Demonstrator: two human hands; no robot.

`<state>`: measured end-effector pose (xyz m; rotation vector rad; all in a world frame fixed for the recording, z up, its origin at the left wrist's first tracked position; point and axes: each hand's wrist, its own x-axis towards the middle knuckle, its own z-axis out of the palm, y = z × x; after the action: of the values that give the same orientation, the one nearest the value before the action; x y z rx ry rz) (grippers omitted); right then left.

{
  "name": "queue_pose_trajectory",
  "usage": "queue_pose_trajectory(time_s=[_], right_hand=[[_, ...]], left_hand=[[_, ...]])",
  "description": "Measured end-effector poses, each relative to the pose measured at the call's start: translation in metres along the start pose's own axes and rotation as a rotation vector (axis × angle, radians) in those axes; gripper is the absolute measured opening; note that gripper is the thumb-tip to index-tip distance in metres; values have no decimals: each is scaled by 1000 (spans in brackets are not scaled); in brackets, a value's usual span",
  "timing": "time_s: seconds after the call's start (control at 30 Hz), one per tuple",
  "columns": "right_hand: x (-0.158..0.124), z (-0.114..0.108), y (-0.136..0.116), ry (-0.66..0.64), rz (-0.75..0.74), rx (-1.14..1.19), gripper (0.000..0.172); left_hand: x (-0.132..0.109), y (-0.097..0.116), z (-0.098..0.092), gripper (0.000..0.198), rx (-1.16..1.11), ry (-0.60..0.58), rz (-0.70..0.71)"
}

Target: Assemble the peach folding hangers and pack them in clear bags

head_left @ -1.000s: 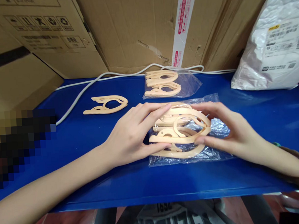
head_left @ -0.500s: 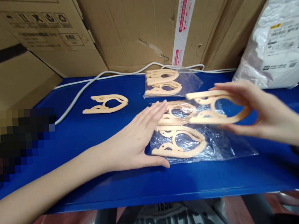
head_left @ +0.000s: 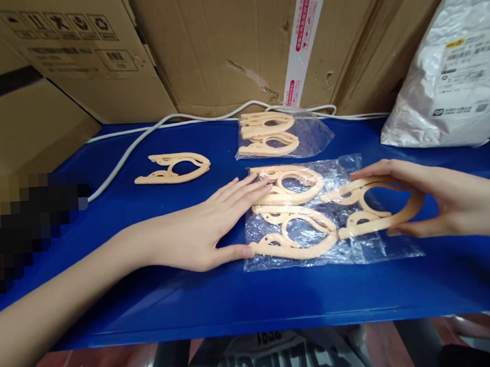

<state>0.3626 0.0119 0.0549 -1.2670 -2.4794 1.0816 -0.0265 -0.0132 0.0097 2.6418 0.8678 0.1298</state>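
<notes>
A clear plastic bag [head_left: 357, 248] lies on the blue table, with peach folding hangers [head_left: 293, 250] stacked in two groups at its left. My left hand [head_left: 206, 230] rests on the bag's left edge, fingers spread, fingertips over the upper hangers. My right hand [head_left: 424, 194] grips another peach folding hanger [head_left: 376, 222] by its rounded end, its arms pointing left over the bag's right part. Whether those arms are inside the bag I cannot tell. One loose hanger [head_left: 186, 179] lies to the left, and a smaller-looking bag of hangers [head_left: 273, 143] lies behind.
White cable [head_left: 138, 137] runs along the back of the blue table [head_left: 236, 311]. Cardboard boxes [head_left: 220, 46] stand behind and at the left. A white plastic parcel [head_left: 450, 82] leans at the back right.
My right hand has moved down and slightly right with its hanger, now tilted and lower over the bag. My left hand has shifted a little left, uncovering more of the bagged hangers.
</notes>
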Motion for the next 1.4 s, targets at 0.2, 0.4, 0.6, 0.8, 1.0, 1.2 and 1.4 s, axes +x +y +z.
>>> queue_pose_trajectory(time_s=[0.2, 0.4, 0.6, 0.8, 1.0, 1.2, 1.4], right_hand=[[5, 12, -5, -83, -70, 1, 69], [4, 19, -15, -50, -62, -14, 64], [19, 44, -24, 7, -217, -292, 77], [17, 36, -18, 4, -247, -408, 83], [6, 20, -9, 12, -184, -361, 82], [13, 33, -17, -9, -185, -318, 83], [24, 46, -27, 47, -214, -211, 77]], left_hand=[[-10, -8, -9, 92, 17, -39, -3], [-11, -12, -7, 89, 20, -57, -37], [-8, -10, -6, 89, -8, -88, -63], [-7, -9, -8, 96, -28, -115, -93], [-7, -8, -9, 96, -15, -131, -122], [-7, -7, -9, 95, -9, -141, -112], [-6, -7, -7, 93, -22, -122, -107]])
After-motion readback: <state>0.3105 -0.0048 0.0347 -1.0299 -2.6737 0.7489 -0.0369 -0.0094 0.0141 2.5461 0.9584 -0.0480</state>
